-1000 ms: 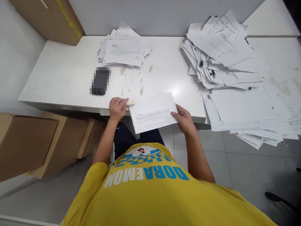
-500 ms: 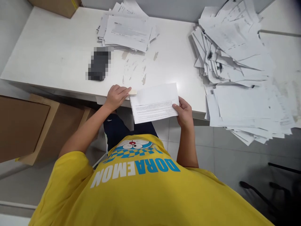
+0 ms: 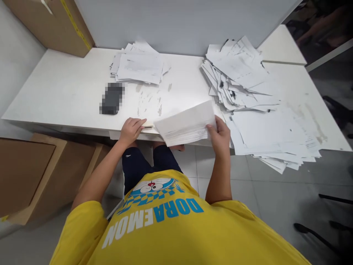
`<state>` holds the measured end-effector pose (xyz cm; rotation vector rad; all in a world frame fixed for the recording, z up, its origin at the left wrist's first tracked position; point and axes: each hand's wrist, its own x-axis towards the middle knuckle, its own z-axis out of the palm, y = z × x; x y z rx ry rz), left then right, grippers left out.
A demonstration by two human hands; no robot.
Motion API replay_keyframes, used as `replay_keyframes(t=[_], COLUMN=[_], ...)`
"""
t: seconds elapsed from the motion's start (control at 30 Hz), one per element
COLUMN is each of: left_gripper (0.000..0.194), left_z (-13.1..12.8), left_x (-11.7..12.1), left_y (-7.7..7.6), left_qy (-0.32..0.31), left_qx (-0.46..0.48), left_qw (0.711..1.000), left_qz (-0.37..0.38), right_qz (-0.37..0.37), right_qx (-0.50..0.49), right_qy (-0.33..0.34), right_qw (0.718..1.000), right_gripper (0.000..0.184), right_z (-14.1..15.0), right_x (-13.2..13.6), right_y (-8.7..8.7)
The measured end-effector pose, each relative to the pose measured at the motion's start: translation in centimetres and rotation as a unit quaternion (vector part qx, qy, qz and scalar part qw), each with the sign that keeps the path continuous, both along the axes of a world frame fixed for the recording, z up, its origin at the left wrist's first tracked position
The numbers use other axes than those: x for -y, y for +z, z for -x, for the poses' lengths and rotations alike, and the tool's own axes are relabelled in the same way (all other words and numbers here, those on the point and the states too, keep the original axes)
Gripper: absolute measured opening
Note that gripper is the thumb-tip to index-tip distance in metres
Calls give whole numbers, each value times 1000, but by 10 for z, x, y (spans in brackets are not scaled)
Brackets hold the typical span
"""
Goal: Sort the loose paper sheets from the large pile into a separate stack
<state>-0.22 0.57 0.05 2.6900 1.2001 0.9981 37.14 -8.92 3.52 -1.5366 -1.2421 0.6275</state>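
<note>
My right hand [image 3: 220, 135] grips the right edge of a printed sheet of paper [image 3: 187, 123], thumb on top. The sheet is tilted and blurred by motion, over the table's front edge. My left hand [image 3: 132, 129] is closed on a small, flat, pale object [image 3: 148, 127] whose tip points toward the sheet's left corner; its kind is not clear. A small gap shows between that tip and the sheet. Just right of my right hand lies a loose spread of papers [image 3: 264, 129], overhanging the table edge.
On the white table [image 3: 68, 81] lie a paper stack [image 3: 139, 68], a pixelated dark object [image 3: 112, 98] and a messy paper heap [image 3: 237, 73]. A cardboard box [image 3: 52, 22] stands at the back left. More cardboard boxes [image 3: 24, 173] are below left. Dark legs [image 3: 311, 232] stand on the floor.
The view has tipped up, showing more of the wall and table back. The sheet has swung, its right side rising, and has come away from the pale object. My right hand still holds it.
</note>
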Motion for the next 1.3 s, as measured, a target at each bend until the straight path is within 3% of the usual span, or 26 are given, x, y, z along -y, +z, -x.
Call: replay_keyframes(t=[0.07,0.17,0.33,0.4,0.47,0.53,0.6,0.8,0.9,0.97,1.1,1.2,1.3], left_gripper=[57,56,42,39,37,35,33,35,37,36,35,34,33], left_z=[0,-1,-3,-3,-2,-1,0,5,7,7,6,5,5], left_x=[1,2,7,9,10,10,9,-1,-6,-8,-11,-13,-13], left_y=[0,-1,2,5,7,7,6,-7,-13,-14,-15,-17,-21], left_qy=[3,14,40,45,50,54,60,74,77,73,71,90,104], left_qx=[4,8,23,20,15,17,20,3,-1,3,17,27,49], left_qw=[1000,1000,999,998,998,998,996,989,985,982,978,978,979], left_qz=[0,-10,-29,-31,-33,-42,-61,-129,-157,-174,-193,-186,-166], right_qz=[-42,-67,10,39,66,75,63,-4,-52,-52,24,114,141], right_qx=[-21,-58,-90,-66,-6,62,104,88,146,206,328,386,416], right_qy=[-28,-20,55,61,54,44,41,94,33,-45,-195,-195,-176], right_qw=[998,996,994,995,996,994,992,992,987,976,924,894,881], right_gripper=[55,58,51,52,57,60,56,45,43,43,49,50,46], right_z=[-5,7,78,108,126,130,122,73,30,-10,-96,-136,-146], right_x=[-25,-88,-214,-251,-272,-275,-262,-164,-129,-127,-154,-171,-171], right_y=[-3,-10,0,11,19,20,13,-22,-17,-1,35,47,47])
